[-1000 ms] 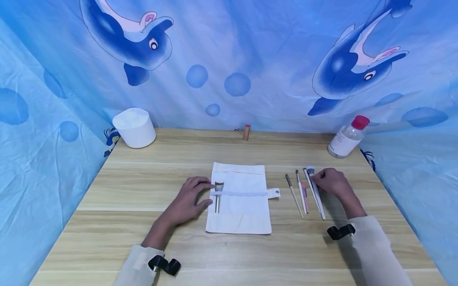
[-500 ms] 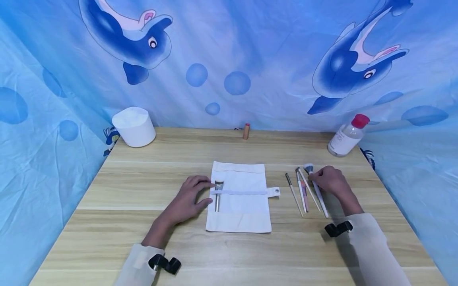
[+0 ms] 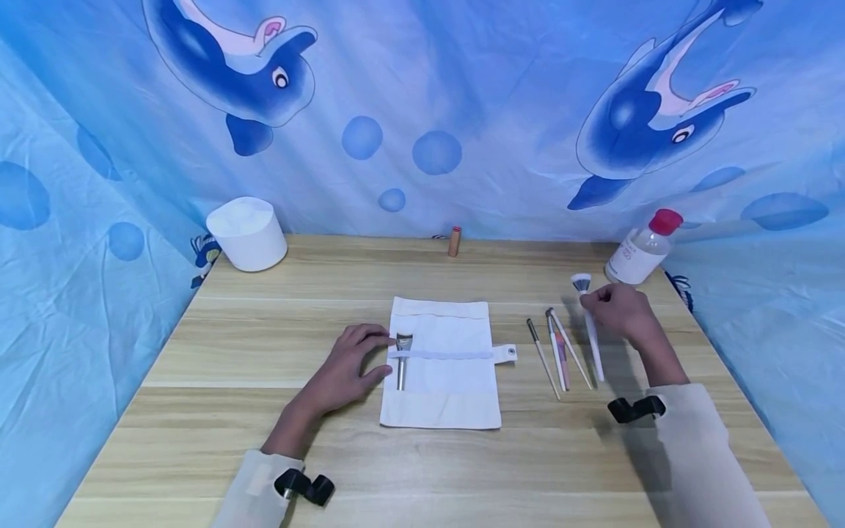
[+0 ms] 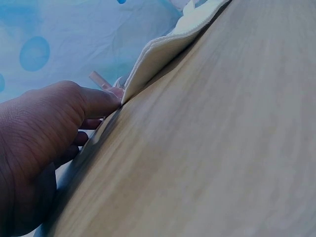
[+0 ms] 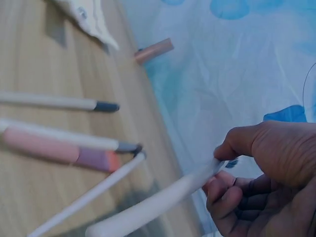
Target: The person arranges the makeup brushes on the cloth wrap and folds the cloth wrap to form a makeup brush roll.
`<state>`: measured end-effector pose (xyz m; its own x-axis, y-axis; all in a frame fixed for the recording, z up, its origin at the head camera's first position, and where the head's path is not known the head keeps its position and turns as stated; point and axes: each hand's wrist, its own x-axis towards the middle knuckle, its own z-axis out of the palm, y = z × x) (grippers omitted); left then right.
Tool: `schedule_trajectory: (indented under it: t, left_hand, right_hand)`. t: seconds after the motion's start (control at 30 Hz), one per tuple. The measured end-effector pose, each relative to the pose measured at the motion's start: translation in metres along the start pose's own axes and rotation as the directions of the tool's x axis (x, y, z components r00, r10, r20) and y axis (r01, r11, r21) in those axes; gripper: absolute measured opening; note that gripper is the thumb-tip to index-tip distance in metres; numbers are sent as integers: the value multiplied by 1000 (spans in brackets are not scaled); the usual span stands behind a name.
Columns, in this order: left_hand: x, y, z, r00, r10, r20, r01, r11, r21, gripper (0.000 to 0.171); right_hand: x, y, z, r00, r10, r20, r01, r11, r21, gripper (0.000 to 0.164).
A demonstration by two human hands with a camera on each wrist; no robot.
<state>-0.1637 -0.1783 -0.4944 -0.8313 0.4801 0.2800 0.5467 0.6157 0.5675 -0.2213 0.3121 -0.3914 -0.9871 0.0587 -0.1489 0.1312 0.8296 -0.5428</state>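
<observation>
In the head view, a white cloth brush roll (image 3: 442,396) lies unrolled mid-table, with a silver-handled makeup brush (image 3: 401,370) under its elastic band. At its left edge rests my left hand (image 3: 346,370), thumb and index finger touching the cloth and the fingers loosely bent. My right hand (image 3: 620,312) pinches a white makeup brush (image 3: 592,341) near its bristle end, bristles pointing away and handle toward me. The right wrist view shows thumb and fingertips on the handle (image 5: 158,200), close over the other brushes. Between roll and right hand lie several slim brushes (image 3: 543,358) and a pink one (image 3: 562,363).
At the back left stands a white cylinder-like roll (image 3: 249,238). A small pinkish-brown tube (image 3: 455,242) is upright at the back edge. A clear bottle with a red cap (image 3: 637,253) stands beyond my right hand. A blue dolphin-print curtain (image 3: 502,147) hangs behind the table.
My right hand has separated the large white brush from the slim one beside it and moved it up and away. The slim brush now leans toward its neighbours. My left hand stays put.
</observation>
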Motion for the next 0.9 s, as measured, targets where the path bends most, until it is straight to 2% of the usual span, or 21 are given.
schedule_trajectory:
  t: [0.2,0.43,0.67,0.9]
  left_hand:
    - [1,1,1,1000,10,-5,-10,1000,1,44]
    - [2,1,1,999,32,-16,-32,999,2,44]
    - [3,1,0,1000,24,-13,-24,1000,6,45]
    - [1,0,-1,999,27,-17,-27,1000,1,45]
  right_hand:
    - [8,-14,1,998,-64,-21,66,990,127,46]
    - [16,-39,8,993,-105,-47,114,958,262,45]
    - [26,-67,17,985,-161,-64,173,905,388,38]
    - [33,-94,33,982,-182,-40,177,844,507,40]
